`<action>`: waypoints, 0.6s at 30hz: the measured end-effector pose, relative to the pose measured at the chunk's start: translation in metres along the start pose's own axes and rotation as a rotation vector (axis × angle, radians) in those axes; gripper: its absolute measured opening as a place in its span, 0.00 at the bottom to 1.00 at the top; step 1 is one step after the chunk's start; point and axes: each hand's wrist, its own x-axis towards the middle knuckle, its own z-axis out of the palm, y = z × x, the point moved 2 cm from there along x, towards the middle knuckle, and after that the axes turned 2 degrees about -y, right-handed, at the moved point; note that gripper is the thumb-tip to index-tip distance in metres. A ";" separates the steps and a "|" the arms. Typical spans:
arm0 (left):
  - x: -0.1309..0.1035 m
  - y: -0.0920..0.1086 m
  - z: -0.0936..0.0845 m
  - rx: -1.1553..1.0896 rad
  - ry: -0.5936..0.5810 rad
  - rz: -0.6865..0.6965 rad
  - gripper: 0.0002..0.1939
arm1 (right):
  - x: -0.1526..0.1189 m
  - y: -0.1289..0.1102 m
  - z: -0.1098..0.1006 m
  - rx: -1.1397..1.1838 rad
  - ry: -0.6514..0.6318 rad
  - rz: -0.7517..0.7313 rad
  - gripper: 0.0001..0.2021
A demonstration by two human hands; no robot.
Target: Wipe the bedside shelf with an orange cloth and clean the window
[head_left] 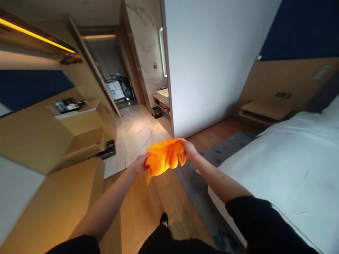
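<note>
Orange cloth (165, 157) hangs bunched between both hands, the left hand (141, 163) gripping one end, the right hand (188, 149) the other, above the wooden floor (148, 201) beside the white bed (286, 165).

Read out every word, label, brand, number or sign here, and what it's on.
No text can be read.
Orange cloth: no lettering shows.
Small items on the counter: too small and blurred.
Stacked things in the background: likewise.
Wall panel at right: too blurred.
</note>
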 end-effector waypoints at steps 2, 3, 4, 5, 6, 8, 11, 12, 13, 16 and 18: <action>0.080 0.016 0.049 -0.134 -0.179 -0.076 0.23 | 0.024 0.009 -0.002 -0.191 -0.011 -0.166 0.20; 0.118 0.024 0.074 -0.173 -0.244 -0.124 0.25 | 0.034 0.015 -0.003 -0.433 -0.097 -0.246 0.28; 0.156 0.031 0.097 -0.185 -0.282 -0.163 0.26 | 0.043 0.021 -0.010 -0.629 -0.070 -0.301 0.39; 0.195 0.039 0.118 -0.178 -0.297 -0.194 0.25 | 0.054 0.026 -0.019 -0.745 -0.084 -0.328 0.44; 0.235 0.049 0.136 -0.160 -0.291 -0.206 0.22 | 0.067 0.030 -0.033 -0.793 -0.135 -0.360 0.42; 0.318 0.073 0.169 -0.133 -0.252 -0.124 0.17 | 0.101 0.032 -0.078 -0.697 -0.175 -0.375 0.24; 0.437 0.118 0.226 0.158 -0.364 0.197 0.19 | 0.177 0.023 -0.182 -0.213 0.100 -0.245 0.24; 0.470 0.131 0.251 0.357 -0.452 0.328 0.21 | 0.207 0.016 -0.221 0.024 0.229 -0.171 0.29; 0.498 0.141 0.278 0.566 -0.547 0.447 0.23 | 0.239 0.006 -0.257 0.275 0.309 -0.106 0.35; 0.554 0.157 0.362 1.020 -0.785 0.681 0.22 | 0.332 -0.046 -0.346 0.888 0.205 -0.076 0.48; 0.579 0.167 0.413 1.291 -0.874 0.744 0.30 | 0.383 -0.091 -0.397 1.057 0.055 -0.141 0.49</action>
